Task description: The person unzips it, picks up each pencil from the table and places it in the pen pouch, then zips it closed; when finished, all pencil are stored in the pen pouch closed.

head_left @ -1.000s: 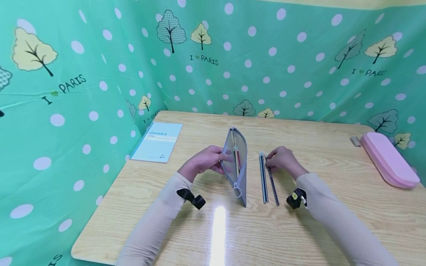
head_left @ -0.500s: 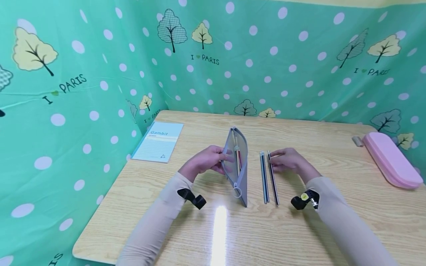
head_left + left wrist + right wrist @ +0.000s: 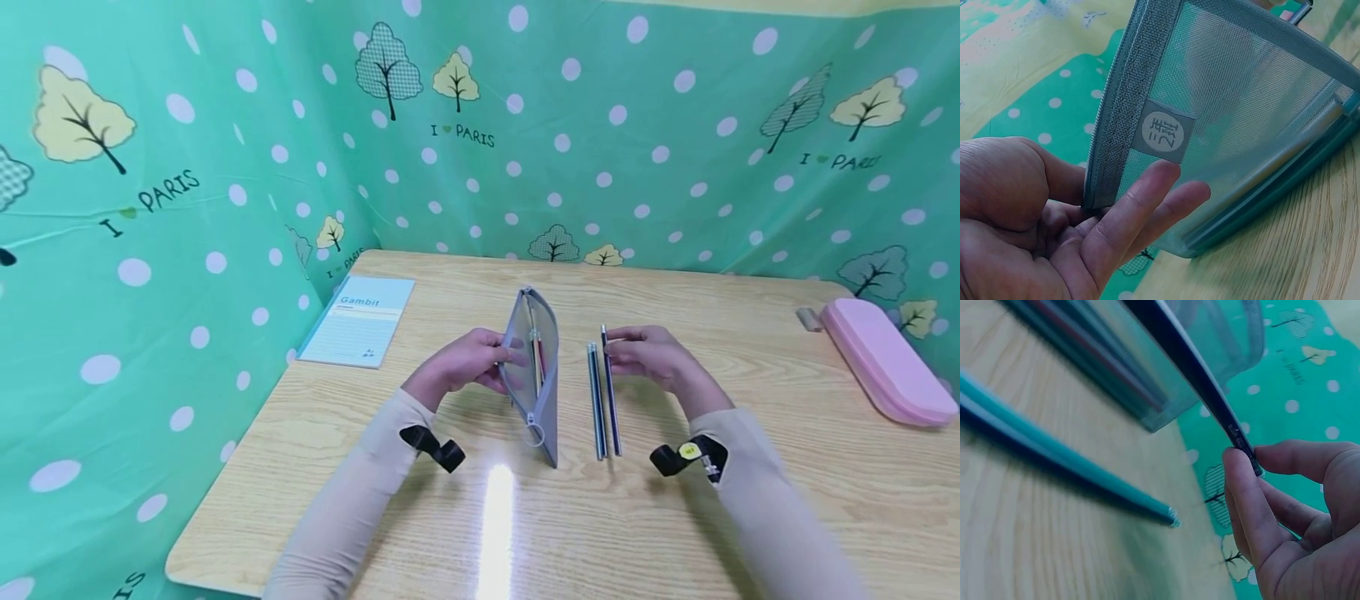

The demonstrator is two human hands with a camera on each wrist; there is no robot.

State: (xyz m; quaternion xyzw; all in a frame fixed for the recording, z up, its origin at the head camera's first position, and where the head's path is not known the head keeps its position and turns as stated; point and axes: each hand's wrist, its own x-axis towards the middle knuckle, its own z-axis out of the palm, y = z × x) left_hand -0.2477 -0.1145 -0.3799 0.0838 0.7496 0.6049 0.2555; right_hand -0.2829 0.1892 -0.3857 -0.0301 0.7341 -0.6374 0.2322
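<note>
My left hand (image 3: 471, 360) grips the side of a grey mesh zip pouch (image 3: 548, 417), which stands on its edge with its mouth unzipped. Inside it several pencils (image 3: 537, 360) lean together. In the left wrist view the thumb is behind the pouch edge and two fingers extend along the mesh (image 3: 1235, 94), near a sewn label (image 3: 1163, 131). Between thumb and fingertips, my right hand (image 3: 651, 358) pinches a dark pencil (image 3: 1191, 362) by its far end. The pencil is raised over the table, right of the pouch. Beside it, two pencils (image 3: 597, 408) lie on the wood.
A notebook (image 3: 358, 321) lies at the back left of the table (image 3: 300, 467). On the far right sit a pink pencil case (image 3: 885, 358) and a small grey eraser (image 3: 809, 319). A green dotted curtain (image 3: 480, 150) closes off the back and left side.
My right hand has picked the dark pencil up off the table and brought it slightly left, close to the two lying pencils. The left hand and the pouch have stayed in place.
</note>
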